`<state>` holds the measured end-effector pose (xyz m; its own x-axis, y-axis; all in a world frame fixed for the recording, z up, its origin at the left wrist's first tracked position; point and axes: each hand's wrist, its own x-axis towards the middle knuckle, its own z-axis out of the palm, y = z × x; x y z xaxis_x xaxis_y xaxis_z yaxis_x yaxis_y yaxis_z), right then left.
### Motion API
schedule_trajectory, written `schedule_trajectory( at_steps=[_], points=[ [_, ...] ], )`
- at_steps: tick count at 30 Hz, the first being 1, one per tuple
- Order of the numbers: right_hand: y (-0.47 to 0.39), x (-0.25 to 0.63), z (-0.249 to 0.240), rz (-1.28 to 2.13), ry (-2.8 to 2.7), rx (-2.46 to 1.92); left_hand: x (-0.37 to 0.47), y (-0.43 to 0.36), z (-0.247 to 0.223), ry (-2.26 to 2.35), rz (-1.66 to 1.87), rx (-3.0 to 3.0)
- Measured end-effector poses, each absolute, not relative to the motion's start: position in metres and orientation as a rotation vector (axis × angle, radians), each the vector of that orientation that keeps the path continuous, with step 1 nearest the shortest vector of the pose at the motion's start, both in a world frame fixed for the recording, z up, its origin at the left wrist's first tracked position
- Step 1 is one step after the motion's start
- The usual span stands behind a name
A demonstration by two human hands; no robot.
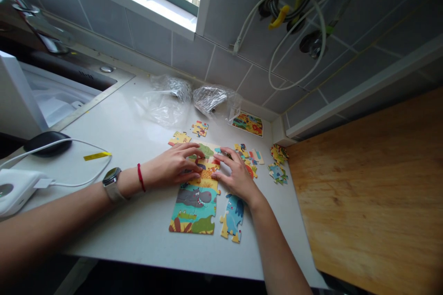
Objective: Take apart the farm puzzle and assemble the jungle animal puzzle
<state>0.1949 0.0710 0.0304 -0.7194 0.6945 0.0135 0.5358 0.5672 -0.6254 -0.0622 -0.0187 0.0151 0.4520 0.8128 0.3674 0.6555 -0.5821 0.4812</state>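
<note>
A partly joined jigsaw puzzle [194, 205] lies flat on the white counter, with a grey hippo and a green crocodile in its lower part. My left hand [178, 161] rests over its upper left side, fingers apart and the tips touching the pieces. From the right, my right hand [237, 175] reaches the upper right edge, thumb and forefinger spread on the puzzle. Both hands partly cover the upper section. Just below my right hand is a joined strip with a blue elephant [233, 214], separate from the main puzzle.
Loose puzzle pieces [200, 128] lie above the puzzle, and more pieces [278, 173] sit at the right. Behind are crumpled plastic bags [214, 100] and a picture card [248, 123]. A white charger [19, 191] with a cable is at left, a wooden board [374, 184] at right.
</note>
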Motion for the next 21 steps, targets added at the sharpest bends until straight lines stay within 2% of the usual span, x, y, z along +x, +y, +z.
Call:
schedule_trajectory(
  at_steps=[10,16,21],
  points=[
    [0.075,0.198,0.032,0.744,-2.278,-0.884,-0.062,-0.019,0.017,1.332,0.862,2.405],
    [0.079,0.201,0.040,0.600,-1.975,-0.942,-0.071,-0.014,0.018,1.541,0.922,2.410],
    [0.087,0.207,0.036,0.652,-1.750,-1.021,-0.098,-0.004,0.014,1.799,0.874,2.340]
  ],
)
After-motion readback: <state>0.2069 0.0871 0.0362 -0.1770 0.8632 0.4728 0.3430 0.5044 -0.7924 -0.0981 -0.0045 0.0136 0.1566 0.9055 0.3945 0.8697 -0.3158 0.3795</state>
